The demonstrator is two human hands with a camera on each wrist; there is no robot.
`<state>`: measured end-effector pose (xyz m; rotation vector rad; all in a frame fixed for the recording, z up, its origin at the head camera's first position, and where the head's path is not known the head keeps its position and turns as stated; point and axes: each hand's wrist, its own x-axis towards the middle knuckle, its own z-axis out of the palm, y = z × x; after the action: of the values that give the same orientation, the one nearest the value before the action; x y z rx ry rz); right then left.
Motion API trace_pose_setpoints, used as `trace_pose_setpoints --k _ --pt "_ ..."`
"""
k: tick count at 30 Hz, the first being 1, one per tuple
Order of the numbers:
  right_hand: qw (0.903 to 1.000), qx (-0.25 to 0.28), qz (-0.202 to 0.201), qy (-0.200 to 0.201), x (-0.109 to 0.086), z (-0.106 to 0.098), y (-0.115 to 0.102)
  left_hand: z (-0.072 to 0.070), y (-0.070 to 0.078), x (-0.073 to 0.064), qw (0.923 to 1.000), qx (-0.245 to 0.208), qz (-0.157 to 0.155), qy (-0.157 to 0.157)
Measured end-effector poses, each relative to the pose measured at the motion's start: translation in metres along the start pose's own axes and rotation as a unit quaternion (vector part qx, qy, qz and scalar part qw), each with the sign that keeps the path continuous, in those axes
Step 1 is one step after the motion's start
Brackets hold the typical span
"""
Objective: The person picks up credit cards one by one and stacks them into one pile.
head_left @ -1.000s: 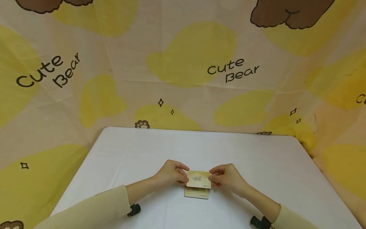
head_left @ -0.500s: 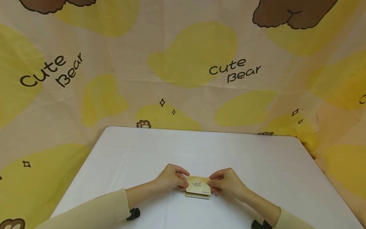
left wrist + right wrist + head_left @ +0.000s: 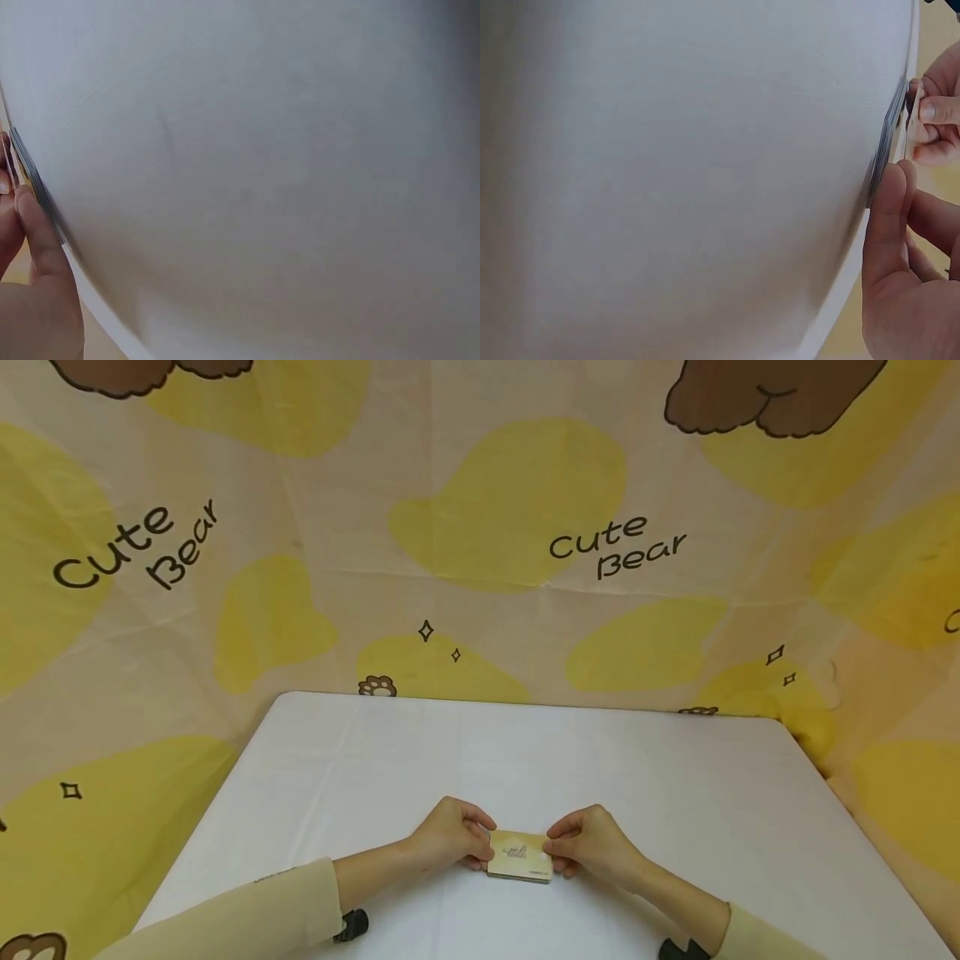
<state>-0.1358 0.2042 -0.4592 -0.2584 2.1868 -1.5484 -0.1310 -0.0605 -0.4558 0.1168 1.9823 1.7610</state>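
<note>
A pale yellow card (image 3: 514,855) with a small grey drawing is pinched at its left side by my left hand (image 3: 450,833) and at its right side by my right hand (image 3: 597,847). Just beneath it lies a stack of cards (image 3: 517,878), almost covered; only its front edge shows in the head view. In the right wrist view the stack's layered grey edges (image 3: 887,139) appear, with the held card (image 3: 913,131) slightly apart from them. The left wrist view shows the same stack (image 3: 37,186) beside my left thumb. The far fingers are partly hidden.
A white table (image 3: 375,760) spreads around the hands, with rounded far corners. Behind it hangs a yellow and beige printed cloth (image 3: 480,527). Black straps (image 3: 351,925) sit at both wrists.
Both hands have brought the card toward me and down over the stack. Earlier much of the stack's top card showed in front of it; now the two nearly line up.
</note>
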Motion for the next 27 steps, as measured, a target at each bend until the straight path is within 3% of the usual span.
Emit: trace_pose_setpoints --k 15,27 --pt "0.9993 -0.037 -0.01 -0.007 0.0022 0.0043 0.0042 0.0055 -0.0023 0.0001 0.9995 0.031 -0.004 0.01" --pt "0.9989 -0.043 -0.013 -0.014 0.0025 0.0036 0.0062 0.0035 0.0025 0.001 0.999 0.042 -0.011 -0.004"
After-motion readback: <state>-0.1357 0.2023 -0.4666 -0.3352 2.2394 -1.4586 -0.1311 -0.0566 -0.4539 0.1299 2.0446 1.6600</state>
